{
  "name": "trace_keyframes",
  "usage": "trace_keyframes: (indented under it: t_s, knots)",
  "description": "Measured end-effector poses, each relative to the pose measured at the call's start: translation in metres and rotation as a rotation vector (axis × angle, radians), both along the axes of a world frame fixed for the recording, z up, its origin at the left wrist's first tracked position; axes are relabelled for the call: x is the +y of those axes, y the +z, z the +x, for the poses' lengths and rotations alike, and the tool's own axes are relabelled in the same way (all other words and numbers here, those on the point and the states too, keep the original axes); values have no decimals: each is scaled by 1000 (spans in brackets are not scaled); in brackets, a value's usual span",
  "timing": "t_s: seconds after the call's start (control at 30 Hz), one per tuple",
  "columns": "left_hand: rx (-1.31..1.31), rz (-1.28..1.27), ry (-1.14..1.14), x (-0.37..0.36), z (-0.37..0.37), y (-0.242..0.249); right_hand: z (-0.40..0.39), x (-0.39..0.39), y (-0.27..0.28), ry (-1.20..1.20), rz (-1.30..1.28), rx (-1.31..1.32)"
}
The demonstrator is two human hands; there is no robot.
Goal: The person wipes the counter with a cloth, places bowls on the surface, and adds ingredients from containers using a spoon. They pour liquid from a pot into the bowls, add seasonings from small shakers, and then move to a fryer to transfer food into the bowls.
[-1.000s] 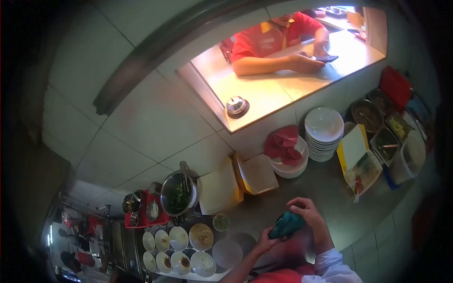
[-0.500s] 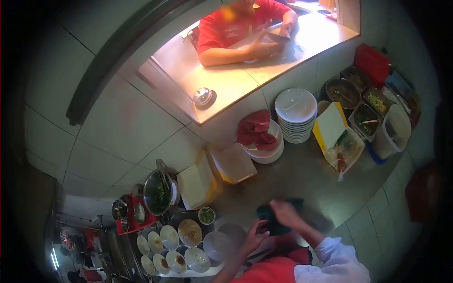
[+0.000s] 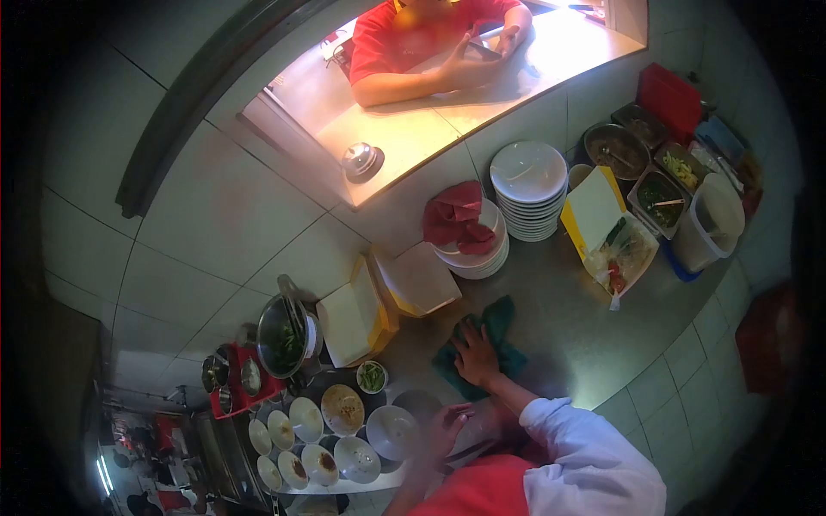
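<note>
matt green cloth [image 3: 503, 331], glossy plates [image 3: 528, 172]

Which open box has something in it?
The box right of the plates: it holds a knotted clear bag, while the other two boxes show bare insides.

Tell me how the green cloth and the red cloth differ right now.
The green cloth lies on the metal counter, while the red cloth sits on a stack of white dishes.
The green cloth is under the person's right hand; no hand touches the red cloth.
The green cloth is spread fairly low, while the red cloth is bunched up.
Both look creased.
</note>
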State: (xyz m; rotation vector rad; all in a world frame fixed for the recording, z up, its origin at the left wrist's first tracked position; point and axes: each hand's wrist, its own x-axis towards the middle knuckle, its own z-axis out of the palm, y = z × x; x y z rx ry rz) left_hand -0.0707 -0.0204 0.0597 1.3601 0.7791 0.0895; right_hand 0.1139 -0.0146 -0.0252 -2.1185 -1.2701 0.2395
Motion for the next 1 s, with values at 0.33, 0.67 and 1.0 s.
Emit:
trace_keyframes:
  t_s: [0.33,0.67,1.0]
  knots:
    - [-22,521,-73,16,-8,-24,-50,-102,-1,496,78,567]
    - [279,267,-188,7,16,-24,-19,-82,14,98,250,1448]
    - [182,158,-207,-17,20,-16,-5,-66,10,-167,362,1730]
